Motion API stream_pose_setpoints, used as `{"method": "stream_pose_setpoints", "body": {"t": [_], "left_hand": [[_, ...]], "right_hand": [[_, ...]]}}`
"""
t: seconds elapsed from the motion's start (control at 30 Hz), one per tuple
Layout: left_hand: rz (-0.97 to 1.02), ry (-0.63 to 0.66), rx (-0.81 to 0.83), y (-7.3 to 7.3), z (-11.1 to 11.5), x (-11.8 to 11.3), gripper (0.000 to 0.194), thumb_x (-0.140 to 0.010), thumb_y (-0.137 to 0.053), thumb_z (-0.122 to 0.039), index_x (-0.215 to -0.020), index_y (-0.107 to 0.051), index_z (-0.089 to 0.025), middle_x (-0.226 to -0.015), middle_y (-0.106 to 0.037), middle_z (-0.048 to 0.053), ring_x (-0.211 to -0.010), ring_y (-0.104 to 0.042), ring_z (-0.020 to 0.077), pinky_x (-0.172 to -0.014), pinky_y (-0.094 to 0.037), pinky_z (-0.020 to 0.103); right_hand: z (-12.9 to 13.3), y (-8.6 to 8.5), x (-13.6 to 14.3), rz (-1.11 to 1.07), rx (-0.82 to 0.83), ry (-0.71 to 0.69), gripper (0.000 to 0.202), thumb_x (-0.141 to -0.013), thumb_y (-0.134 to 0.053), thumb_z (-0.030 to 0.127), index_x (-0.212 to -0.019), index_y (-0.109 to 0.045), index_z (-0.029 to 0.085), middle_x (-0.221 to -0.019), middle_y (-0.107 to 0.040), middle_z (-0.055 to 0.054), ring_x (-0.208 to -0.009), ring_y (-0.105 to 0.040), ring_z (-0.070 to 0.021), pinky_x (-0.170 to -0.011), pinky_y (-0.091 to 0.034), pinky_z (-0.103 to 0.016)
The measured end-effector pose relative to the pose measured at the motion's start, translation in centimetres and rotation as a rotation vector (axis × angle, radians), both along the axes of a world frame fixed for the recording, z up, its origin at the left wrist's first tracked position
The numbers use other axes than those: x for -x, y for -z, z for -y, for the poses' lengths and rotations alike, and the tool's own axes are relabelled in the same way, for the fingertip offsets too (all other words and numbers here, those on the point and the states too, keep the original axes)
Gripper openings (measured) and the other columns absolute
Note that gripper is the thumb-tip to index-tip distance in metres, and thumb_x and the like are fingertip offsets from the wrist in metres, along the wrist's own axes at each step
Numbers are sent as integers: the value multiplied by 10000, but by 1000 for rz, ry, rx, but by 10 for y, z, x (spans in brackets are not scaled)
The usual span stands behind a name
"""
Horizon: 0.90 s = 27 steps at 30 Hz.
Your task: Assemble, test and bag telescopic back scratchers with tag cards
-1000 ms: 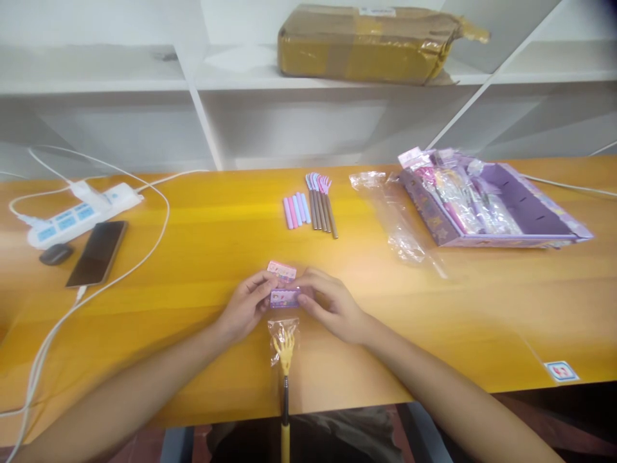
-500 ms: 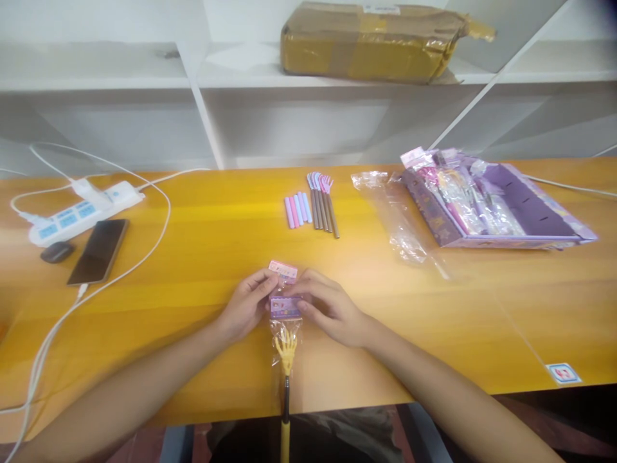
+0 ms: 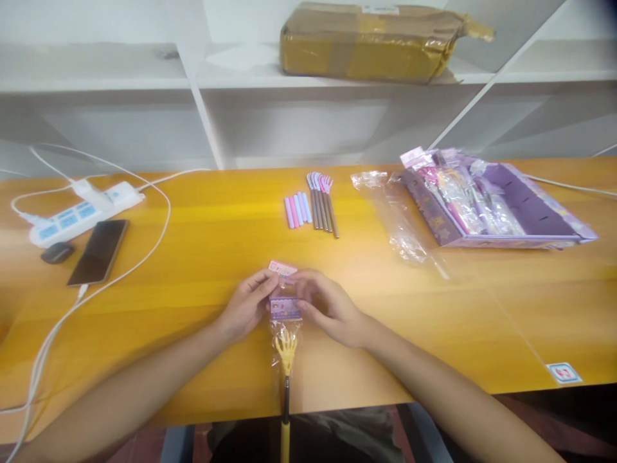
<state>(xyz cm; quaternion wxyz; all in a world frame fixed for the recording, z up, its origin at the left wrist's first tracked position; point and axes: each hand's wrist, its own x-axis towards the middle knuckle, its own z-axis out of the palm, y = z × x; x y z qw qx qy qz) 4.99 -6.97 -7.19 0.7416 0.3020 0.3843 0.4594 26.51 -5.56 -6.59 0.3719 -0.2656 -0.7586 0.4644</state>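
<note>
Yellow plastic forms the small claw-shaped scratcher (image 3: 286, 350), sealed in a clear sleeve and lying at lower centre of the frame, its dark stem and yellow handle running down past the near edge of the table (image 3: 202, 257). A purple header card (image 3: 284, 307) with small pictures closes the top of the sleeve. Left hand (image 3: 247, 305) pinches the card's left edge between thumb and fingertips; right hand (image 3: 328, 307) closes its fingers over the card's right side. Both hands are curled shut on the card, with the pack resting on the table. A pink card (image 3: 282, 269) lies just above the hands, partly hidden by the fingertips.

At upper centre, pastel caps (image 3: 297, 210) sit side by side, touching a row of brown-stemmed scratchers (image 3: 323, 204) with pink and blue claws. To their right lies an empty clear bag (image 3: 398, 215), and further right a purple box (image 3: 501, 206) holding more wrapped packs. At the left of the frame are a power strip (image 3: 80, 212), a dark phone (image 3: 98, 251) with a white cable (image 3: 144, 257) and a small dark object (image 3: 56, 251), blurred. A taped cardboard parcel (image 3: 376, 42) rests on the white shelf (image 3: 120, 83) at the top.
</note>
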Motion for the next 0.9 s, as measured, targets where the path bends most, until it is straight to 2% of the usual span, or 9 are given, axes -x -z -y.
{"method": "stream_pose_setpoints", "body": {"t": [0.1,0.27,0.33,0.4,0.47,0.53,0.63,0.77,0.9], "left_hand": [[4,12,-7,1,-1,0,360,-898,-798,-441,-784,-600,-163,-698,-447,-40,-638,-422,98,-634,-376,224],[11,78,-147,7,2,1,413,-926,-716,-579,-942,-675,-169,-840,-575,12,-758,-550,142,-726,-465,261],[-79,161,-216,8,6,2,414,-862,-812,-520,-1075,-683,-190,-1022,-658,62,-918,-633,199,-822,-505,302],[-206,278,-250,7,12,3,532,-780,-911,-364,-1227,-661,-220,-1168,-688,94,-1045,-660,244,-892,-516,331],[-307,381,-252,6,16,3,615,-768,-919,-294,-1313,-640,-234,-1189,-704,99,-1051,-672,245,-887,-522,332],[-340,437,-232,7,18,3,553,-812,-883,-309,-1306,-651,-220,-1140,-719,89,-995,-682,222,-861,-531,324],[-271,427,-181,12,18,2,436,-870,-833,-329,-1251,-666,-198,-1116,-730,85,-977,-695,204,-884,-541,332],[-213,386,-172,18,14,2,438,-869,-839,-316,-1251,-667,-188,-1167,-736,104,-1059,-704,230,-945,-545,359],[-203,363,-164,19,11,2,449,-861,-847,-323,-1245,-668,-174,-1186,-742,121,-1101,-703,251,-975,-545,383]], "right_hand": [[1,6,3,-63,92,17,488,-1052,-592,262,-1499,-397,264,-960,-586,-6,-730,-579,-110,-673,-524,-246],[-1,4,4,-26,81,82,262,-1033,-596,236,-1293,-567,226,-882,-620,11,-666,-560,-92,-626,-485,-230],[-1,1,2,-20,68,128,123,-1031,-590,247,-1148,-600,212,-875,-623,-1,-680,-568,-104,-623,-479,-241],[-1,-2,1,-14,39,171,26,-1020,-582,234,-1018,-593,210,-862,-608,-8,-693,-562,-116,-622,-468,-252],[-2,-3,0,-6,-7,199,64,-999,-575,196,-937,-571,213,-844,-586,-9,-712,-555,-130,-634,-462,-265],[-3,-3,-1,15,-59,206,89,-975,-574,159,-906,-564,215,-853,-577,-18,-750,-561,-146,-667,-469,-283],[-3,-3,-3,60,-104,151,96,-953,-580,130,-977,-600,220,-943,-595,-45,-833,-590,-171,-718,-497,-309],[-3,-2,-4,105,-147,96,197,-969,-600,146,-1138,-632,243,-1051,-612,-71,-906,-618,-190,-761,-545,-334],[-4,3,-3,130,-303,112,267,-1003,-583,141,-1235,-642,260,-1097,-589,-83,-957,-629,-190,-797,-568,-336]]}}
